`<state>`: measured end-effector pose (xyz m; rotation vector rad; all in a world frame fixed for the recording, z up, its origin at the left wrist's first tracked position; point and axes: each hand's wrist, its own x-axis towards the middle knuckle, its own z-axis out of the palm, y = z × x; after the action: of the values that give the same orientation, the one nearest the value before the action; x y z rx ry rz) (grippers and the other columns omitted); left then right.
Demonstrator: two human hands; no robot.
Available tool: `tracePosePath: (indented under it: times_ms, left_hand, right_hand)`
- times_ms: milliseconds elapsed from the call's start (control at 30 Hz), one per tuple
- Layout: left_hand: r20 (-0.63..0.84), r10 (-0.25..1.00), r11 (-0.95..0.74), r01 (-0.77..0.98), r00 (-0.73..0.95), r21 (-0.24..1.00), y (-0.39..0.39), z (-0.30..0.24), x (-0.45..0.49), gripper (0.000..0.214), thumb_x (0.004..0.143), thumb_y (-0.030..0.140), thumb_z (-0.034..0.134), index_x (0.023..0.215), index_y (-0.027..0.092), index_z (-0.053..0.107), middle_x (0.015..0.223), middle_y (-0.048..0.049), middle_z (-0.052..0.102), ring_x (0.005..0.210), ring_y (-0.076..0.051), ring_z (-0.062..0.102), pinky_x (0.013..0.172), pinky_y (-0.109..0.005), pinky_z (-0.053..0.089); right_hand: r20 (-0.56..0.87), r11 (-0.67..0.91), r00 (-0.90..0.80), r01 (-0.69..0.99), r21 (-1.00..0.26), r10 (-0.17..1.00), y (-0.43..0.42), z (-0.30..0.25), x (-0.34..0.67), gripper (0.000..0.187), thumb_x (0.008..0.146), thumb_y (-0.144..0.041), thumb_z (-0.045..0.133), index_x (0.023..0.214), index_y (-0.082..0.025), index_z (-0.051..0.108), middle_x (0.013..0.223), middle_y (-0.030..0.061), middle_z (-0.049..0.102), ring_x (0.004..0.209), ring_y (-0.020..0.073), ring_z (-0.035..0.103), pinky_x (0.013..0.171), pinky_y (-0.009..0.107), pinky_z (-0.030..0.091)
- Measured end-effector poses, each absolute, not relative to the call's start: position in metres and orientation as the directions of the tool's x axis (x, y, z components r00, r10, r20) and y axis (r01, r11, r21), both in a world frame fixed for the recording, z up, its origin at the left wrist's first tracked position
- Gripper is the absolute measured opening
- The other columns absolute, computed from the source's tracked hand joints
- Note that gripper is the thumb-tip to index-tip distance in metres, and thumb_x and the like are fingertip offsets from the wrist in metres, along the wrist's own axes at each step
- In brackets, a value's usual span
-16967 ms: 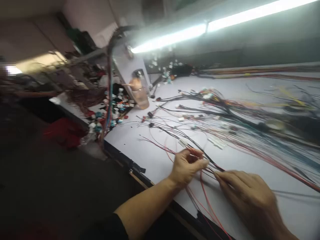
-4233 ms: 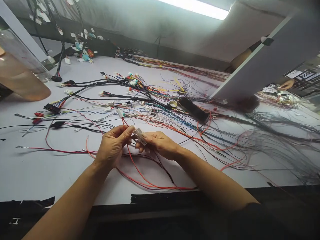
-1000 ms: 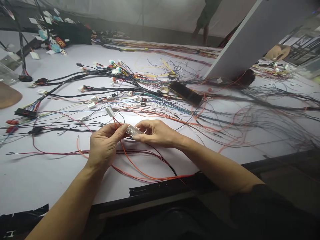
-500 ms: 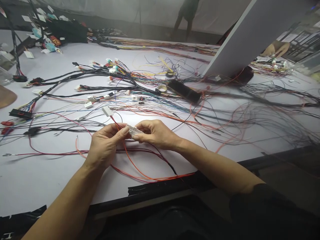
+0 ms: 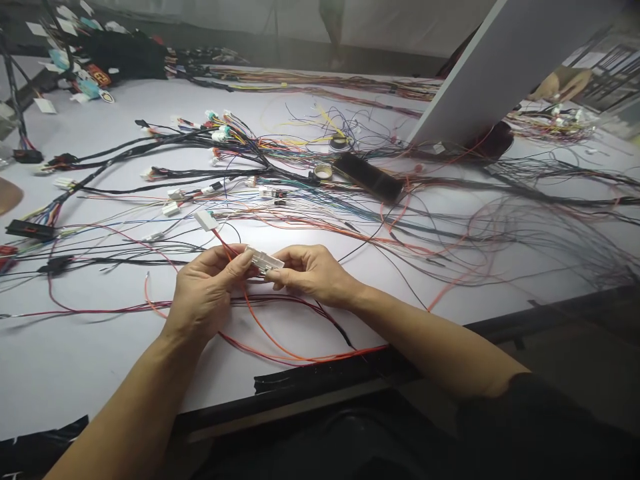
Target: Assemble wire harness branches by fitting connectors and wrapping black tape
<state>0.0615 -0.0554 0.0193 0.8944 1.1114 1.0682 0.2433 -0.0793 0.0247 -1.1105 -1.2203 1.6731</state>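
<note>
Between my two hands is a whitish, see-through plastic connector housing (image 5: 264, 261). My left hand (image 5: 207, 283) pinches its left end between thumb and fingers. At its right end, my right hand (image 5: 313, 273) grips it the same way. Red and orange wires (image 5: 253, 313) pass by my left fingers; one hangs in a loop towards the table's front edge. A white connector (image 5: 205, 221) on red wires sticks up just beyond my left hand. Whether wires enter the held housing is hidden by my fingers.
Black-taped wire harnesses (image 5: 200, 140) with connectors spread across the white table (image 5: 125, 373). A dark phone (image 5: 369, 177) lies beside a tape roll (image 5: 323, 172). A slanted white panel (image 5: 465, 73) rises at the right. Another person's hands (image 5: 563, 85) are at the far right.
The view has shifted slightly, moving most things a little left. My hands still hold the housing, and more of it shows between my fingers.
</note>
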Motion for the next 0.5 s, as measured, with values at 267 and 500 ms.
tracePosePath:
  times_ms: [267, 500]
  left_hand:
    - [-0.264, 0.953, 0.29, -0.189, 0.15, 0.938, -0.0559, 0.022, 0.0618, 0.032, 0.062, 0.031, 0.085, 0.088, 0.018, 0.072, 0.088, -0.007, 0.072, 0.073, -0.019, 0.068, 0.073, -0.031, 0.057]
    - [-0.241, 0.964, 0.255, -0.138, 0.115, 0.957, -0.0559, 0.0159, 0.0622, 0.028, 0.062, 0.032, 0.084, 0.083, 0.018, 0.072, 0.081, -0.0066, 0.07, 0.067, -0.018, 0.065, 0.062, -0.029, 0.056]
  right_hand:
    - [-0.207, -0.265, -0.319, -0.15, -0.953, 0.925, -0.0795, 0.0234, 0.247, 0.025, 0.077, -0.031, 0.072, 0.089, -0.011, 0.066, 0.064, -0.0002, 0.064, 0.057, 0.0074, 0.057, 0.055, 0.019, 0.047]
    - [-0.243, -0.308, -0.35, -0.145, -0.94, 0.905, -0.0803, 0.0225, 0.2477, 0.022, 0.078, -0.028, 0.071, 0.09, -0.011, 0.065, 0.065, -0.0008, 0.064, 0.056, 0.0059, 0.056, 0.053, 0.016, 0.044]
